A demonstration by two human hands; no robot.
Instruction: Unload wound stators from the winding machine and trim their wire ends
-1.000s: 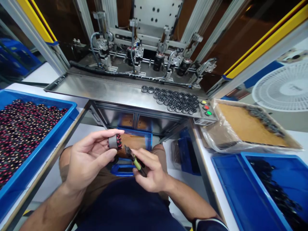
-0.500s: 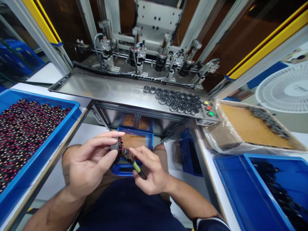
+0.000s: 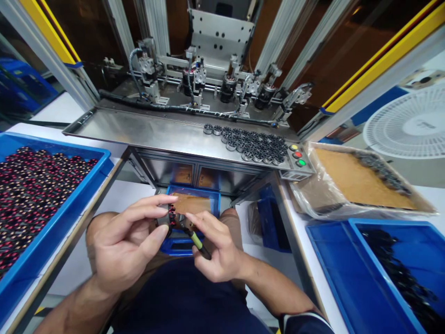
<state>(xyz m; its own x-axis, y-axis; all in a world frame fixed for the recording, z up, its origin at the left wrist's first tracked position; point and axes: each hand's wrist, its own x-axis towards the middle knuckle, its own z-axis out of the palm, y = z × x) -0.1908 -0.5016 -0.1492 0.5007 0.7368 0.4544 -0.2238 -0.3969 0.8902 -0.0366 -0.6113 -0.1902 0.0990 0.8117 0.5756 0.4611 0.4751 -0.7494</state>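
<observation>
Between the thumb and fingers of my left hand [image 3: 127, 241] is a round black part [image 3: 163, 220], with red and copper bits on its right side. My right hand [image 3: 219, 246] grips a tool with a green and black handle [image 3: 197, 240]. The tool's dark tip points up and left, close to the part's right side; whether they touch cannot be made out. Both hands are above my lap, over a blue bin [image 3: 216, 204] with brown sheet material in it.
Left is a blue tray [image 3: 104, 160] of red-black wound parts. A metal shelf [image 3: 146, 127] holds several black rings [image 3: 257, 141] beside coloured buttons [image 3: 297, 154], below a machine [image 3: 227, 88]. A plastic-lined box [image 3: 306, 197], blue trays [image 3: 333, 273] and a fan [image 3: 410, 123] are right.
My left hand and the round part have shifted slightly left, away from my right hand. The surroundings have shifted slightly in view.
</observation>
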